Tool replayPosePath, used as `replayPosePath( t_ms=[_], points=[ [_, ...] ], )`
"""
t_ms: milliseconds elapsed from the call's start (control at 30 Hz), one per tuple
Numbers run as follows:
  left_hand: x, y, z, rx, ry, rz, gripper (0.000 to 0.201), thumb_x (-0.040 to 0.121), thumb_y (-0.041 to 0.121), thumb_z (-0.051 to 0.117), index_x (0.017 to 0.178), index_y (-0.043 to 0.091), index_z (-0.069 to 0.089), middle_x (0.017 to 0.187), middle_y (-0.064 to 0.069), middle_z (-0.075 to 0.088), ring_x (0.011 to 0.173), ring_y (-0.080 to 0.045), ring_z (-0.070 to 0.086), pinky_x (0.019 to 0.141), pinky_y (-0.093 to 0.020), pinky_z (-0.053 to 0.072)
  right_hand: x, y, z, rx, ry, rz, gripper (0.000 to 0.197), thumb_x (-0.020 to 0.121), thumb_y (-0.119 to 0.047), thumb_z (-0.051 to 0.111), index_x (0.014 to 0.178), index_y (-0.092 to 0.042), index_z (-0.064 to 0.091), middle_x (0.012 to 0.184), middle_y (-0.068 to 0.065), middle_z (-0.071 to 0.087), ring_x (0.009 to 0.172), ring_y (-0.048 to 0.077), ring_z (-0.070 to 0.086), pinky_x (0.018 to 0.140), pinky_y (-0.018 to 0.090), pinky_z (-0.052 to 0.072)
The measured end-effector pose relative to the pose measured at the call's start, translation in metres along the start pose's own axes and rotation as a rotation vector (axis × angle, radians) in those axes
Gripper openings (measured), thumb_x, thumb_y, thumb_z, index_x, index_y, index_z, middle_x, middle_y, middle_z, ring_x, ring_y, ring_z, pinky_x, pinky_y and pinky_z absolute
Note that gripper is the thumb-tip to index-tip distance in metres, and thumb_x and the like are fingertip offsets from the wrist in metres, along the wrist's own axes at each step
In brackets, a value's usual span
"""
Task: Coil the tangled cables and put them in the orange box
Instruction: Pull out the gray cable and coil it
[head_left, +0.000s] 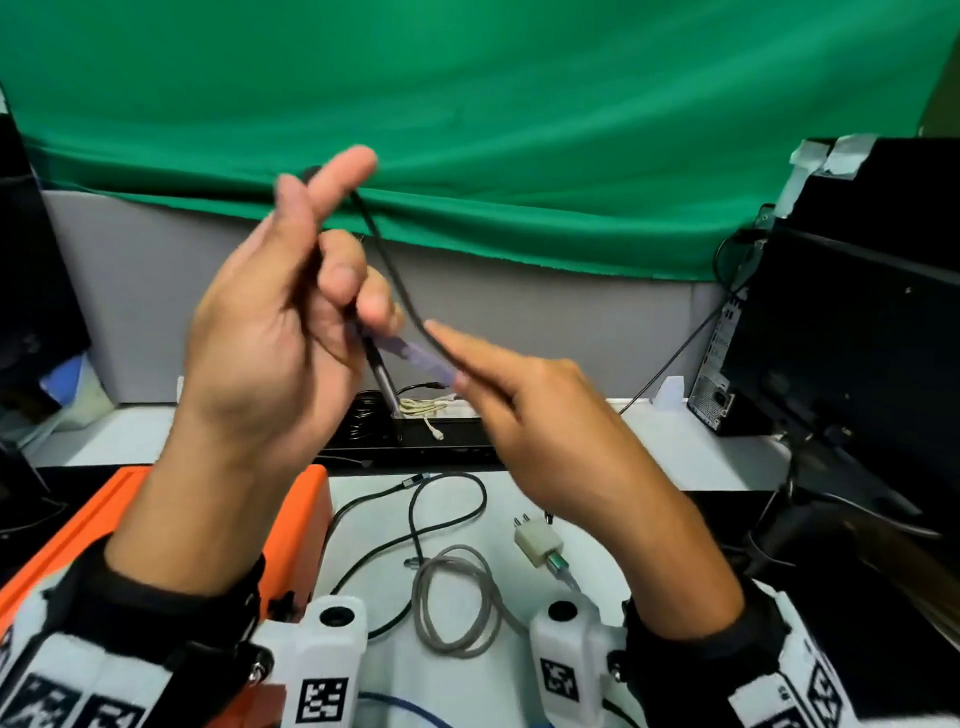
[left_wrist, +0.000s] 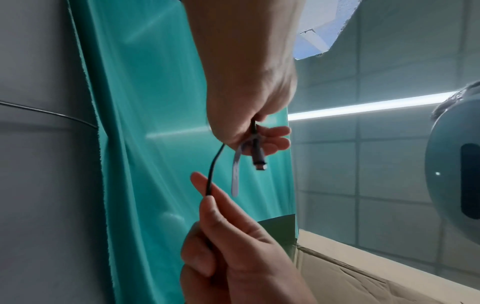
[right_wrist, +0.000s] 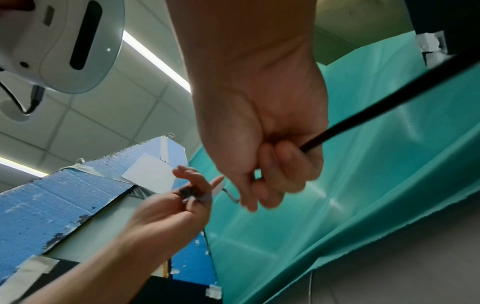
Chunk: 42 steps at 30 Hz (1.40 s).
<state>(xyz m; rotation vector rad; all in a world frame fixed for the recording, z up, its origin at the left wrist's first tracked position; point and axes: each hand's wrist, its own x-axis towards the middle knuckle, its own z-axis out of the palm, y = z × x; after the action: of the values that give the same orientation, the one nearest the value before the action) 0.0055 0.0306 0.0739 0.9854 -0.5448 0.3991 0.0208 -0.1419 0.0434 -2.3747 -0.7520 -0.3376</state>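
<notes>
Raised above the table, my left hand (head_left: 358, 291) grips a black cable (head_left: 387, 260) near its connector (left_wrist: 258, 162), which hangs free below the fingers. A pale lavender tie strap (head_left: 415, 356) is fixed to the cable by that connector. The cable arcs over my left index finger and down to my right hand (head_left: 452, 358), which pinches it. In the left wrist view my left hand (left_wrist: 259, 135) is above and my right hand (left_wrist: 207, 197) below, fingers curled round the cable (left_wrist: 213, 164). The orange box (head_left: 311, 493) sits under my left forearm.
On the white table lie a looped grey cable (head_left: 452, 597), a loose black cable (head_left: 457, 499), a white plug adapter (head_left: 537, 543) and a blue cable (head_left: 415, 709). A black tray (head_left: 441, 447) with more cables stands behind. A computer tower (head_left: 831, 338) stands at the right.
</notes>
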Motion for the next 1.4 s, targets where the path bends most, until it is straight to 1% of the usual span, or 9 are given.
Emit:
replayPosePath(
  t_ms=[167, 333, 500, 667, 833, 1067, 1200, 1300, 1400],
  points=[
    [-0.001, 0.002, -0.002, 0.241, -0.015, 0.013, 0.041, 0.109, 0.036, 0.027, 0.130, 0.016, 0.057, 0.044, 0.007, 0.051, 0.078, -0.019, 0.076, 0.083, -0.037, 0.059, -0.005, -0.014, 0.008, 0.029, -0.279, -0.086, 0.030, 0.104, -0.042, 0.048, 0.134, -0.042, 0.056, 0.109, -0.014, 0.071, 0.096, 0.011, 0.062, 0.086, 0.038, 0.051],
    [-0.006, 0.000, -0.007, 0.515, -0.207, -0.104, 0.035, 0.103, 0.030, 0.039, 0.120, 0.017, 0.066, 0.103, -0.009, 0.078, 0.104, -0.029, 0.073, 0.095, -0.041, 0.057, -0.010, -0.011, -0.011, 0.083, -0.162, -0.121, 0.013, 0.099, -0.039, 0.060, 0.097, -0.030, 0.069, 0.073, -0.010, 0.066, 0.068, 0.008, 0.057, 0.066, 0.035, 0.048],
    [-0.007, 0.001, -0.011, 0.500, -0.272, -0.262, 0.033, 0.097, 0.028, 0.046, 0.112, 0.011, 0.071, 0.101, -0.011, 0.078, 0.089, -0.020, 0.075, 0.079, -0.026, 0.059, -0.013, -0.009, -0.023, 0.072, 0.000, -0.135, 0.020, 0.094, -0.039, 0.067, 0.081, -0.023, 0.068, 0.060, -0.010, 0.056, 0.059, 0.011, 0.049, 0.056, 0.029, 0.037],
    [-0.003, 0.004, -0.009, 0.355, -0.149, -0.209, 0.036, 0.099, 0.027, 0.043, 0.113, 0.002, 0.064, 0.103, -0.018, 0.077, 0.092, -0.033, 0.076, 0.088, -0.042, 0.061, -0.010, -0.002, -0.021, -0.024, -0.095, -0.060, 0.018, 0.096, -0.047, 0.062, 0.091, -0.031, 0.070, 0.064, -0.008, 0.061, 0.062, 0.012, 0.053, 0.057, 0.031, 0.042],
    [-0.006, 0.006, -0.003, 0.404, -0.139, -0.234, 0.036, 0.096, 0.032, 0.044, 0.111, 0.009, 0.067, 0.092, -0.011, 0.078, 0.054, -0.024, 0.072, 0.048, -0.024, 0.057, -0.003, 0.009, -0.010, -0.246, -0.180, -0.013, 0.022, 0.106, -0.029, 0.041, 0.101, -0.026, 0.063, 0.081, -0.004, 0.051, 0.084, 0.020, 0.054, 0.078, 0.045, 0.050],
    [-0.011, -0.012, -0.003, 0.680, -0.268, -0.051, 0.034, 0.103, 0.024, 0.041, 0.124, 0.012, 0.066, 0.113, -0.005, 0.075, 0.106, -0.022, 0.072, 0.092, -0.039, 0.058, -0.007, -0.005, -0.007, -0.147, -0.245, -0.094, 0.023, 0.104, -0.033, 0.047, 0.083, -0.025, 0.055, 0.073, -0.005, 0.056, 0.072, 0.016, 0.054, 0.066, 0.040, 0.046],
    [-0.009, -0.012, -0.003, 0.567, -0.238, -0.095, 0.036, 0.104, 0.029, 0.038, 0.121, 0.013, 0.065, 0.110, -0.008, 0.076, 0.100, -0.027, 0.074, 0.088, -0.042, 0.060, -0.009, -0.013, -0.004, -0.109, -0.319, -0.093, 0.024, 0.104, -0.040, 0.049, 0.082, -0.033, 0.056, 0.066, -0.004, 0.054, 0.064, 0.011, 0.048, 0.055, 0.029, 0.034],
    [-0.006, -0.004, 0.000, 0.314, -0.162, -0.114, 0.039, 0.105, 0.034, 0.034, 0.120, 0.011, 0.062, 0.105, -0.010, 0.077, 0.093, -0.030, 0.075, 0.080, -0.042, 0.062, -0.007, -0.007, 0.002, -0.152, -0.264, -0.051, 0.026, 0.105, -0.036, 0.044, 0.081, -0.029, 0.050, 0.070, -0.006, 0.055, 0.067, 0.010, 0.050, 0.057, 0.031, 0.036],
    [-0.007, -0.002, 0.000, 0.397, -0.153, -0.077, 0.038, 0.104, 0.038, 0.036, 0.130, 0.023, 0.059, 0.112, -0.006, 0.075, 0.095, -0.031, 0.075, 0.076, -0.045, 0.063, -0.006, -0.004, 0.003, -0.151, -0.257, -0.064, 0.031, 0.104, -0.027, 0.043, 0.074, -0.018, 0.048, 0.072, 0.000, 0.056, 0.070, 0.018, 0.054, 0.062, 0.040, 0.043]
  ],
)
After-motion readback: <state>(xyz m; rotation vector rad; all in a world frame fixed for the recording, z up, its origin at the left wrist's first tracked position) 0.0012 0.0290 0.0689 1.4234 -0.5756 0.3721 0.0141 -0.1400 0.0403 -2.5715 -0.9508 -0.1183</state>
